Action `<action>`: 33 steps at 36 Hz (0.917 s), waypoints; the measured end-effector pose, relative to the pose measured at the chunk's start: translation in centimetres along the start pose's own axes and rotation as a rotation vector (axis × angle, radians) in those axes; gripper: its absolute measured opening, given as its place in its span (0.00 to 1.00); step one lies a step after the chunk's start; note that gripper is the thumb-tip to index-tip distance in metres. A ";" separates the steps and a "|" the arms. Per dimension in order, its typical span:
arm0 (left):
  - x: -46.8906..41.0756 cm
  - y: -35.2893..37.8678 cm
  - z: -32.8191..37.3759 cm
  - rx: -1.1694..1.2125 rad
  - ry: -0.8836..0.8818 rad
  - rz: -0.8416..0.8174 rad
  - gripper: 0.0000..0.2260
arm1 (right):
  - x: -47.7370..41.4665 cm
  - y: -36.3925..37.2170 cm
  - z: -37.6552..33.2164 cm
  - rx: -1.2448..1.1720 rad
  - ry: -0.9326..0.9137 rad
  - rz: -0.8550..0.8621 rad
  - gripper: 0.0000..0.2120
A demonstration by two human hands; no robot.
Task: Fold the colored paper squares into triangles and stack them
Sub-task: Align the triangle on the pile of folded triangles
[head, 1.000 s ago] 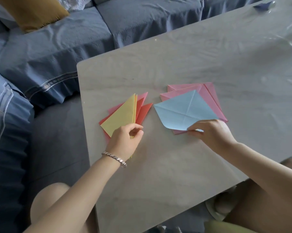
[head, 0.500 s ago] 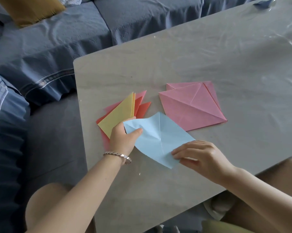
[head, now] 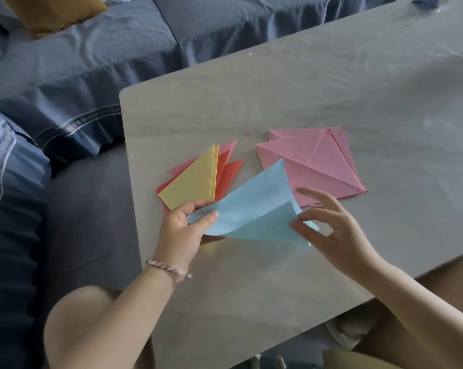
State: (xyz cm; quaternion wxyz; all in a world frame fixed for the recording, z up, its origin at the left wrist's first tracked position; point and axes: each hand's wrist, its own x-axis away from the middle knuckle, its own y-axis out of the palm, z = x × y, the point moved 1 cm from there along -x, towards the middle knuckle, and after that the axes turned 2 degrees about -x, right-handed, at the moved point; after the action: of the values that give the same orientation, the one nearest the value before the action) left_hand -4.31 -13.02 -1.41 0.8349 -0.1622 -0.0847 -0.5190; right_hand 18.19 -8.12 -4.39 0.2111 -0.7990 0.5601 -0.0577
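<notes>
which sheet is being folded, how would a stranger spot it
On the pale grey table, look between the yellow-topped fan of folded triangles and the pink paper squares. The light blue paper sheet is held by the left hand and right hand; unlike both piles, it is blue and lifted.

The blue sheet (head: 254, 209) has come off the pink squares (head: 321, 166), which now lie uncovered, and it is lifted off the table, bending over on itself. The left hand (head: 182, 233) has left the yellow triangle (head: 193, 179) to pinch the sheet's left corner. The right hand (head: 329, 230) now pinches its right edge, other fingers spread.
</notes>
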 end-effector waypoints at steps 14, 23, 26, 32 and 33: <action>1.5 -1.1 -0.3 -0.399 0.077 -0.244 0.07 | -0.4 -0.1 -1.1 -0.172 0.195 0.123 0.09; 3.1 1.7 1.7 -0.485 0.413 -0.110 0.19 | 0.2 0.3 -3.8 -0.097 0.091 0.124 0.13; 3.2 2.4 1.7 -0.460 0.424 -0.067 0.15 | 0.4 0.4 -4.2 -0.099 0.081 0.105 0.12; 3.7 2.9 1.4 -0.310 0.441 0.008 0.16 | 0.6 0.4 -4.4 -0.115 0.094 0.120 0.11; 3.8 2.9 1.4 -0.304 0.444 0.005 0.16 | 0.6 0.5 -4.5 -0.123 0.103 0.124 0.11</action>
State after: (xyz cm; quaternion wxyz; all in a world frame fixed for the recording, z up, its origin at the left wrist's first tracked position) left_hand 0.05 -14.47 0.55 0.8005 -0.1680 0.1796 -0.5466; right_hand 16.53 -10.04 -0.61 0.1357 -0.7703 0.6210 -0.0509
